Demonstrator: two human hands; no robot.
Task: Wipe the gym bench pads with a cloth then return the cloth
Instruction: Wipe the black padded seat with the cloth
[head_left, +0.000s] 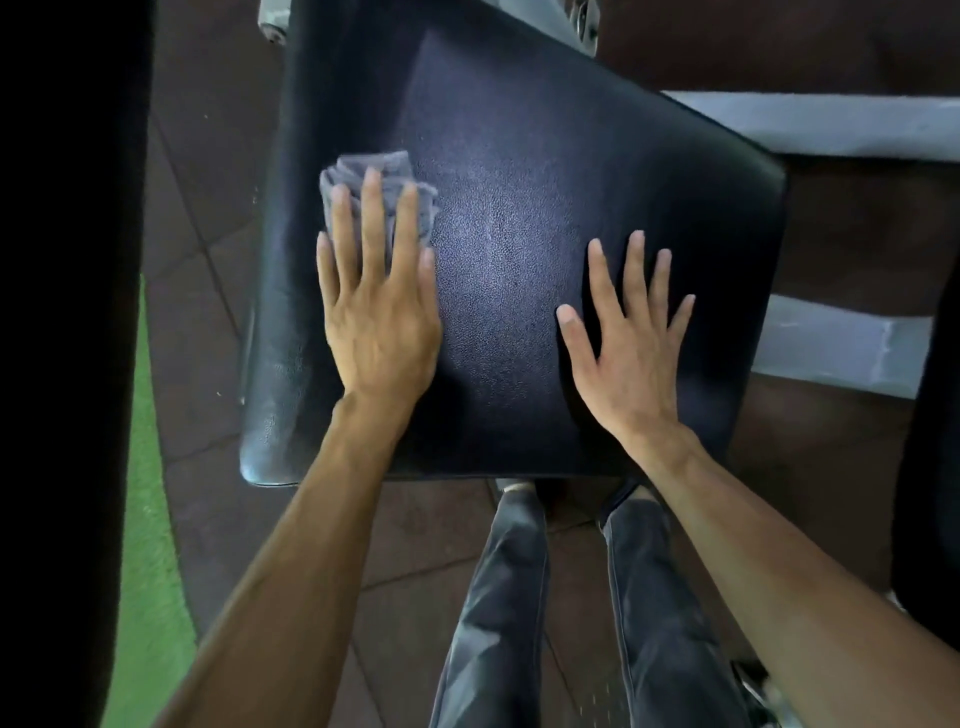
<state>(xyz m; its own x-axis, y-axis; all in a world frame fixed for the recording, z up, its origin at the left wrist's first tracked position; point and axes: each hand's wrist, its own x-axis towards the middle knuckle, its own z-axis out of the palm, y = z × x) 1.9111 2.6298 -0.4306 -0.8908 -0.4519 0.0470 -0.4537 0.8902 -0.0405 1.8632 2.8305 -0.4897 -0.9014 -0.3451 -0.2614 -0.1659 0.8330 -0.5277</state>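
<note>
A black padded bench seat (545, 171) fills the middle of the head view. A crumpled grey cloth (387, 171) lies on its left part. My left hand (376, 306) presses flat on the cloth with straight fingers, and the cloth shows beyond the fingertips. My right hand (626, 343) rests flat on the bare pad to the right, fingers spread, holding nothing.
White metal frame bars (831, 122) run out to the right of the pad, with another bar (826, 343) lower down. A dark upright pad or post (67, 312) fills the left edge. Brown rubber floor tiles (208, 156) and a green strip (150, 597) lie below. My legs (571, 623) stand in front.
</note>
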